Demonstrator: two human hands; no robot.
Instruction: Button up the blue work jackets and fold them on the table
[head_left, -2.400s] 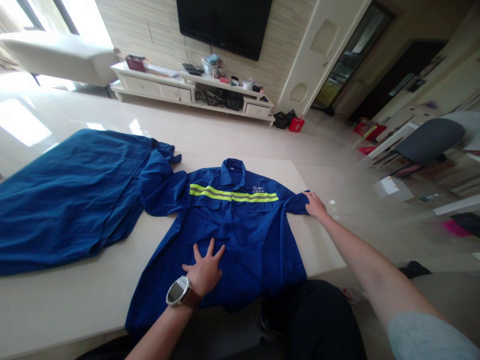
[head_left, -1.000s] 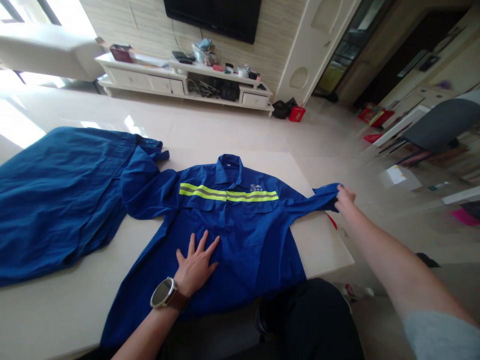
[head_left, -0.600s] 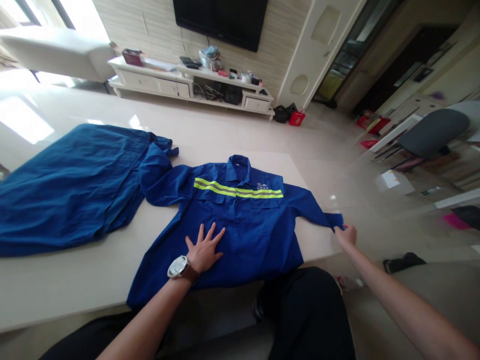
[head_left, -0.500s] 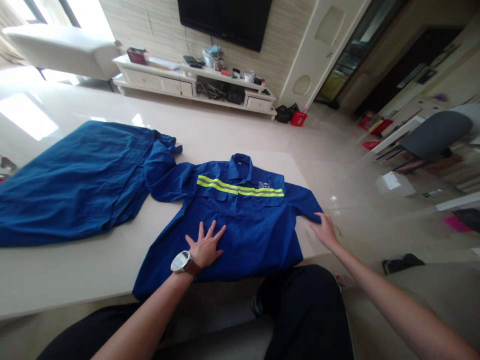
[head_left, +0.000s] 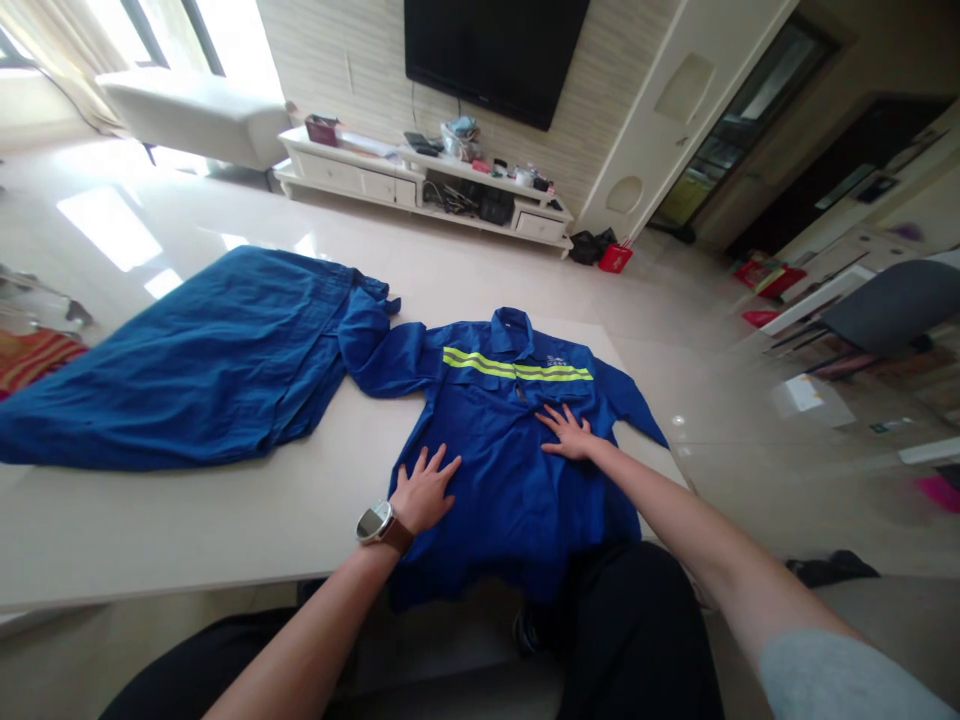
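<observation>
Across the near table (head_left: 322,500) | blue shirt (head_left: 499,490), front up | left hand (head_left: 422,494), right hand (head_left: 568,437) on it — fingers spread, seemingly steadying it

Ahead I see a black television (head_left: 495,55) on the wall (head_left: 337,60) above a white cabinet (head_left: 337,174) bearing a dark red box (head_left: 322,130), a red bag (head_left: 615,258) beside a black bag (head_left: 586,248) on the floor (head_left: 442,268), and a gray chair (head_left: 896,308) to my right.
</observation>
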